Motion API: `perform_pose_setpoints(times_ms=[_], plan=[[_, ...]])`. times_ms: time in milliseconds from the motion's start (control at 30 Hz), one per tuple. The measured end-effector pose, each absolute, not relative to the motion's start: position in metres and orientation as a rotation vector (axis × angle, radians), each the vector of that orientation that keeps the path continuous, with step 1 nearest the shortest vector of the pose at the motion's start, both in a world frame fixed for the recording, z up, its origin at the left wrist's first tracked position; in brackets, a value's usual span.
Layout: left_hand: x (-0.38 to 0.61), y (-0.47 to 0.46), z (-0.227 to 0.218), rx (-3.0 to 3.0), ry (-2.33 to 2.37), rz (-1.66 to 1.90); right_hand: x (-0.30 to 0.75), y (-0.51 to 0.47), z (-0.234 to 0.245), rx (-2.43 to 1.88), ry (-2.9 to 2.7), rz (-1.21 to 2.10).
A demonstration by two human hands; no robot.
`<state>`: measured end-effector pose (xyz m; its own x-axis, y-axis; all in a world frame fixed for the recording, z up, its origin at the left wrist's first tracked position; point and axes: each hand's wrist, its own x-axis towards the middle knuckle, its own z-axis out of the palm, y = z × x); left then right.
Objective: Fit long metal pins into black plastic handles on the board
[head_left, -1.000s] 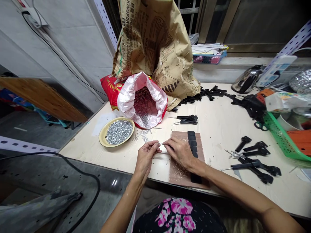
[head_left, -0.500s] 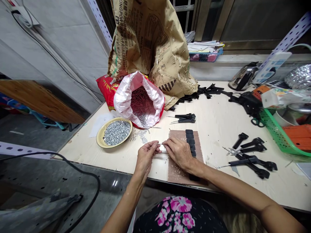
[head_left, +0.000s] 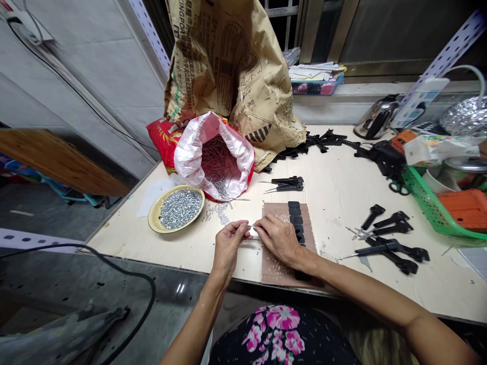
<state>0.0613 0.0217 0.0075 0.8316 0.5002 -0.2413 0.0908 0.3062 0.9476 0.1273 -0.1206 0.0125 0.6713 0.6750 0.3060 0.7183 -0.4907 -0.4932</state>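
My left hand is closed in a pinch on one end of a thin metal rod. Opposite it, my right hand has its fingertips pressed together at the rod's other end, which they hide. Both hands are just above the table, the right one over a brown board. Flat black pieces stand in a row along that board. Left of my hands is a yellow dish of small metal parts, with more scattered beside it. Behind them, a red and white bag holds many thin metal rods.
Two black-handled pieces with metal shafts lie beyond the board. Several more are spread at the right. A green basket, a kettle and a brown paper sack stand farther back.
The view has shifted slightly, so the table's contents appear a little farther left. Both hands keep nearly the same pinch on the rod.
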Motion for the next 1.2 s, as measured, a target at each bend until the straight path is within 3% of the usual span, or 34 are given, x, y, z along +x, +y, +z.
perform_pose_setpoints(times_ms=[500,1033,1200], plan=[[0.067,0.015,0.012,1.219,0.516,0.262,0.135,-0.129,0.011,-2.000,-0.968,0.068],[0.089,-0.044,0.006,1.312,0.405,0.101,0.143,-0.204,0.012,-2.037,-0.841,-0.036],[0.091,-0.050,0.006,1.715,0.333,0.202,0.171,-0.232,0.011,-2.278,-0.867,-0.142]])
